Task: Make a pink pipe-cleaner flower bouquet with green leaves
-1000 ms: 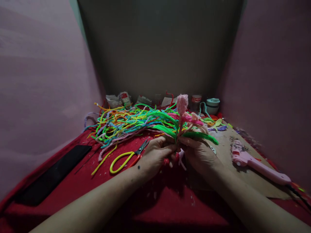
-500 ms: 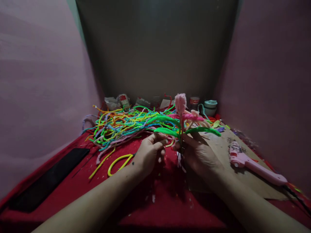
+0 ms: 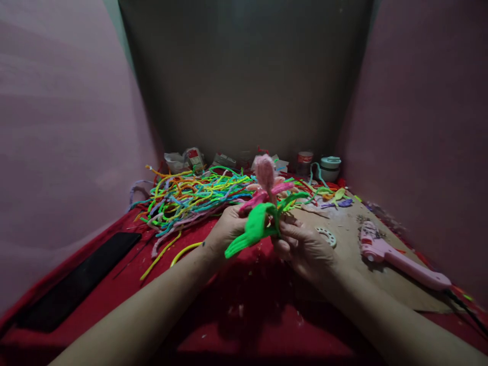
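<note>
Upright between my hands is a pipe-cleaner flower (image 3: 264,172) with a fuzzy pale pink bud, bright pink pieces below it and broad green leaves (image 3: 256,223). My right hand (image 3: 307,246) pinches its stem just under the leaves. On the other side, my left hand (image 3: 224,231) is closed at the flower's pink and green parts, its fingertips partly hidden behind the largest leaf. Under my left wrist shows part of a yellow loop handle (image 3: 185,250), lying on the red cloth.
A heap of coloured pipe cleaners (image 3: 198,195) spreads behind my left hand. At right, a pink glue gun (image 3: 406,264) and a white ring with holes (image 3: 327,237) lie on a cardboard sheet (image 3: 346,274). A black flat object (image 3: 80,279) lies left; a lidded cup (image 3: 330,168) stands at the back.
The flower has tipped and turned, moving slightly left, so a green leaf now faces me. My left hand, apart from it before, has come up against it. The white ring is now uncovered.
</note>
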Motion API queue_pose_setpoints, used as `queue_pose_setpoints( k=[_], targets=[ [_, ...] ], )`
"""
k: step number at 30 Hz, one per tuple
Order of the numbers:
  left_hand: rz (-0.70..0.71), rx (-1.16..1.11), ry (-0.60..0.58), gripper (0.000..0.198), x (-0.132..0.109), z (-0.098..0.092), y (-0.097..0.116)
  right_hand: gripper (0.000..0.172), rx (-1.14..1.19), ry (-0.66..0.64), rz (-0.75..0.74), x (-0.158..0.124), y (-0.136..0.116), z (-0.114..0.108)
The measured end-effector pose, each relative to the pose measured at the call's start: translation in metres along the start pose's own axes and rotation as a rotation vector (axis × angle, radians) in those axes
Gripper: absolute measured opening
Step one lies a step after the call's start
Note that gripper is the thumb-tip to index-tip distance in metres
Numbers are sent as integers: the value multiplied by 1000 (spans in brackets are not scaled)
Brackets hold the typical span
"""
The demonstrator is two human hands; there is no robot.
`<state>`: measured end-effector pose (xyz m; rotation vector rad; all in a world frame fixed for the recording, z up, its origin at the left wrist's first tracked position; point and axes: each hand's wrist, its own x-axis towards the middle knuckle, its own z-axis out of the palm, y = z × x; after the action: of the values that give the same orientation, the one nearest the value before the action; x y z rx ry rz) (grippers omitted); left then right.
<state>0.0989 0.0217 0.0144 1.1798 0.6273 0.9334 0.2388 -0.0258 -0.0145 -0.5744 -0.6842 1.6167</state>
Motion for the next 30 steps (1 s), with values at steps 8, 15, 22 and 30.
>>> queue_pose_setpoints(
  k=[8, 15, 22, 30],
  targets=[
    [46, 2, -8, 23, -4, -2, -2, 30, -166, -147, 103, -1, 7, 0],
    [34, -58, -21, 22, -2, -7, -8, 25, 72, -122, 194, -8, 9, 2],
    [140, -60, -76, 15, -4, 4, -9, 34, 171, -1, 163, -14, 8, 12],
    [132, -39, 4, 18, -13, 18, -4, 25, 246, 91, 238, -11, 5, 9]
  ],
)
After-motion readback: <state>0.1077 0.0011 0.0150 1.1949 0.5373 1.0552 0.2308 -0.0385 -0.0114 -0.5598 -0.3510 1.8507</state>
